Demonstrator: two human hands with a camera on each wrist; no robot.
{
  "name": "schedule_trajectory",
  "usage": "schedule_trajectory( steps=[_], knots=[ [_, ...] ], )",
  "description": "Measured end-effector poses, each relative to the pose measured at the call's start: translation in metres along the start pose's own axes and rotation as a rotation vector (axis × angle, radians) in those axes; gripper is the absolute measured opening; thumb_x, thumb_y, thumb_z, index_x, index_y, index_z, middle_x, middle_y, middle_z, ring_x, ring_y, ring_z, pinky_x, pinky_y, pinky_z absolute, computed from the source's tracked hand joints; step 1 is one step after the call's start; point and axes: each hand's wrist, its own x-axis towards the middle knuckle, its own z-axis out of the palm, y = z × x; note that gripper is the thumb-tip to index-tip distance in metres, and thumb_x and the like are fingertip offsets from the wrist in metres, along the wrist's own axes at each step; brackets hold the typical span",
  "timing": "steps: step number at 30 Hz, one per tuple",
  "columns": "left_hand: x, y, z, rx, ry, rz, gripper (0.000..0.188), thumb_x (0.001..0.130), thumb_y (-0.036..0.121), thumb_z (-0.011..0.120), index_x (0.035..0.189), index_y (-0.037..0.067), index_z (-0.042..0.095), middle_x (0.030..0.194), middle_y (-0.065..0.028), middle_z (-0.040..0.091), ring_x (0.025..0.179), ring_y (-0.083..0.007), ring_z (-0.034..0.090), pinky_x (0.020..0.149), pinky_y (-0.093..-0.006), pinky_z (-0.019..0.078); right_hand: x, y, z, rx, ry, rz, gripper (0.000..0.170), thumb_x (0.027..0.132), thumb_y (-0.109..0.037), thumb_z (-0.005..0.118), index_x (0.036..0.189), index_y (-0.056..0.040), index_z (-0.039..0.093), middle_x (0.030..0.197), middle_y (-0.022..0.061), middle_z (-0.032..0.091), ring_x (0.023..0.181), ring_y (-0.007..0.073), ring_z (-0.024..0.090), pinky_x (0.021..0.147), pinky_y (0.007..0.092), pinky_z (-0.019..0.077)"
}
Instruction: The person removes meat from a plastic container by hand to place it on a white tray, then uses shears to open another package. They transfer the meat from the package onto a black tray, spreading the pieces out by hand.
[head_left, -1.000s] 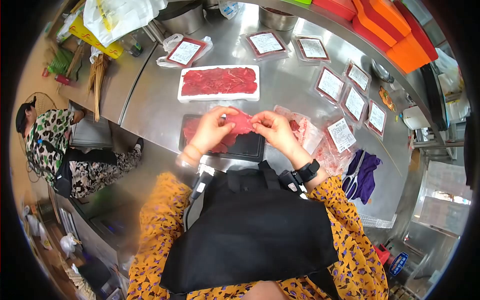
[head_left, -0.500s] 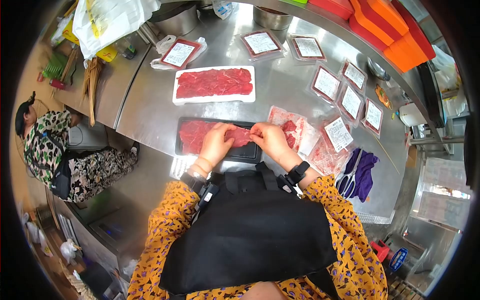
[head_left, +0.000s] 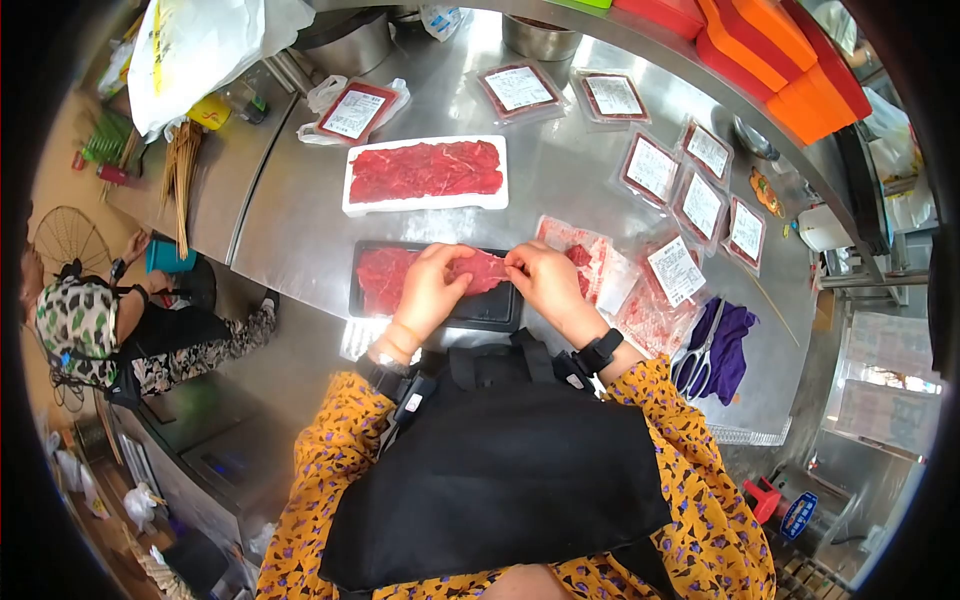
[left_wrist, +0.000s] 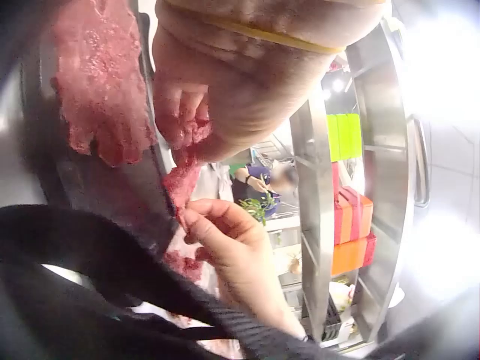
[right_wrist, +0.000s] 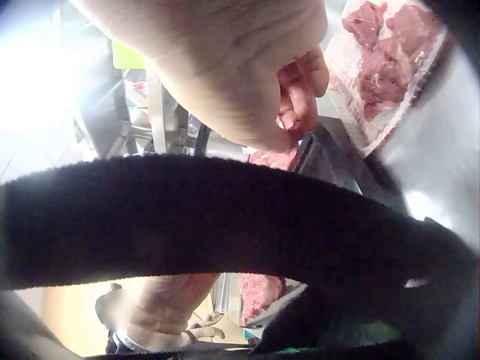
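Note:
Over the right half of a black tray, my two hands stretch a thin slice of raw red meat between them. My left hand pinches its left end between thumb and fingers. The right end is pinched by the fingertips of my right hand, as the left wrist view shows too. In that view the slice hangs close by the tray's edge. Flat meat slices lie in the tray's left half. Beyond the tray stands a white tray filled with meat slices.
To the right lie opened packaging with meat, several labelled sealed packs, scissors and a purple cloth. Another labelled pack sits on a plastic bag at the back left. A person in camouflage clothing is at the left.
Both hands have come down with the meat slice from above the black tray to close over it. Lately they have barely shifted. The person at the left has bent and moved an arm.

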Motion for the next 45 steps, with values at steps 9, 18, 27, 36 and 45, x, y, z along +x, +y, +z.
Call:
schedule_trajectory(
  steps=[9,18,27,36,45],
  knots=[
    [0.010,0.047,0.001,-0.279,-0.049,0.083,0.032,0.087,-0.008,0.057,0.117,0.001,0.062,0.110,-0.0102,0.059,0.084,-0.0135,0.067,0.069,-0.0250,0.0560,0.012,-0.036,-0.025,0.827,-0.142,0.234,0.024,0.089,-0.017,0.067,0.105,0.0007,0.065,0.096,0.0057,0.066,0.084,0.0179,0.065,0.075,0.0310,0.0519],
    [0.014,0.037,-0.008,-0.161,0.080,0.175,0.045,0.090,0.004,0.053,0.135,0.005,0.048,0.109,-0.0095,0.063,0.068,-0.0136,0.062,0.067,-0.0267,0.0525,0.007,-0.027,-0.025,1.136,-0.252,0.413,0.023,0.096,-0.017,0.061,0.113,-0.0010,0.065,0.101,0.0047,0.069,0.090,0.0109,0.065,0.078,0.0263,0.0530],
    [0.002,0.026,-0.014,-0.568,-0.290,-0.351,0.027,0.095,0.030,0.063,0.109,0.006,0.063,0.078,0.0026,0.064,0.064,-0.0026,0.058,0.049,-0.0158,0.0381,0.003,-0.028,-0.022,1.152,-0.295,0.406,0.022,0.096,-0.017,0.062,0.111,-0.0028,0.066,0.102,0.0053,0.069,0.090,0.0115,0.066,0.077,0.0267,0.0543],
    [-0.010,-0.023,-0.006,-0.352,-0.212,-0.242,0.008,0.090,0.011,0.067,0.092,0.002,0.065,0.072,-0.0019,0.065,0.060,-0.0066,0.060,0.042,-0.0217,0.0418,-0.018,0.004,0.021,0.625,-0.176,0.231,0.009,0.091,-0.007,0.066,0.094,0.0010,0.065,0.083,0.0036,0.069,0.075,0.0078,0.062,0.062,0.0249,0.0508],
    [0.010,-0.014,-0.004,0.160,-0.048,-0.088,0.007,0.083,0.007,0.069,0.088,0.002,0.067,0.077,-0.0128,0.065,0.067,-0.0247,0.067,0.060,-0.0359,0.0520,-0.002,-0.003,0.009,-0.022,-0.026,0.160,0.017,0.079,-0.024,0.072,0.080,-0.0082,0.065,0.073,0.0118,0.066,0.070,0.0327,0.065,0.062,0.0426,0.0501]
  ],
)
